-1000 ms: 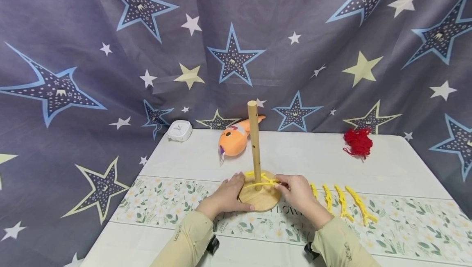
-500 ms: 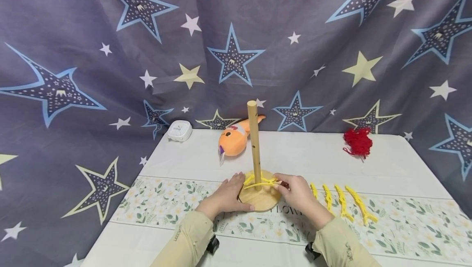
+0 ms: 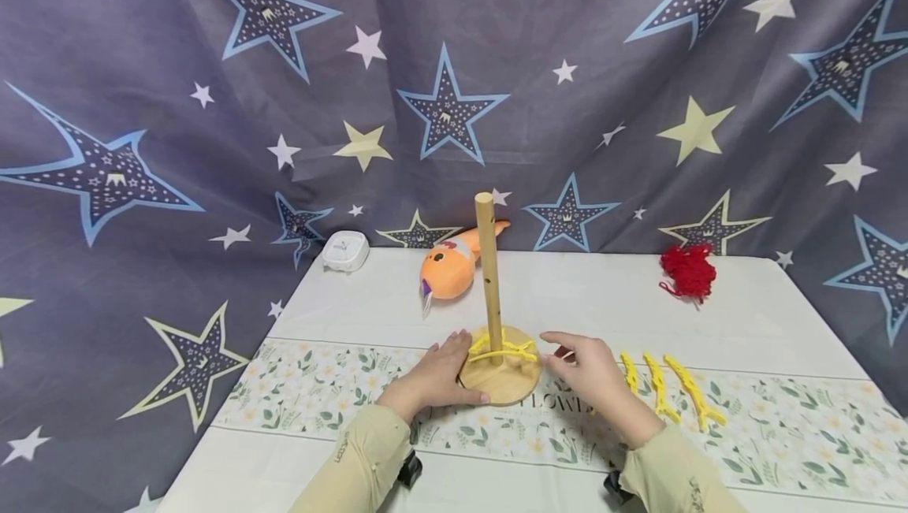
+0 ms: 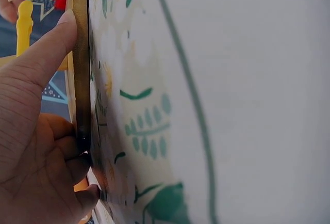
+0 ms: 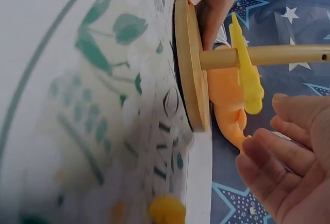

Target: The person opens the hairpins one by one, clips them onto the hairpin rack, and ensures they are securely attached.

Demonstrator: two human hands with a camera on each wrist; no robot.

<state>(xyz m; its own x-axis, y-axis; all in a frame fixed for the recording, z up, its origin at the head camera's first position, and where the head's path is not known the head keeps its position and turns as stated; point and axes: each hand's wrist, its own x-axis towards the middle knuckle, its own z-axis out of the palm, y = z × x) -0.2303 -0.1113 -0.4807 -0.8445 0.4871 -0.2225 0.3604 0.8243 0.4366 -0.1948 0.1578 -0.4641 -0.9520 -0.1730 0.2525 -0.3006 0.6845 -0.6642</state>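
A wooden stand has an upright pole [image 3: 489, 276] on a round base [image 3: 500, 391]. My left hand [image 3: 441, 379] holds the base at its left side, thumb on the near edge and fingers toward the far edge; in the left wrist view the thumb [image 4: 62, 33] presses on the rim. Low on the pole sits a yellow branch-shaped piece [image 3: 521, 352], its arms passing on both sides of the pole; how it is fixed cannot be told. Just right of it, apart from it, my right hand [image 3: 585, 371] holds nothing, its fingers [image 5: 289, 146] loosely bent.
More yellow forked pieces [image 3: 661, 391] lie in a row on the flower-printed cloth [image 3: 794, 434], right of my right hand. Behind the stand are an orange plush toy [image 3: 448, 270] and a white clock [image 3: 346, 250]. Red yarn [image 3: 688, 271] lies at the back right.
My right hand has let go of the yellow piece by the pole and moved slightly right, covering one of the row's pieces. My left hand stays on the base.
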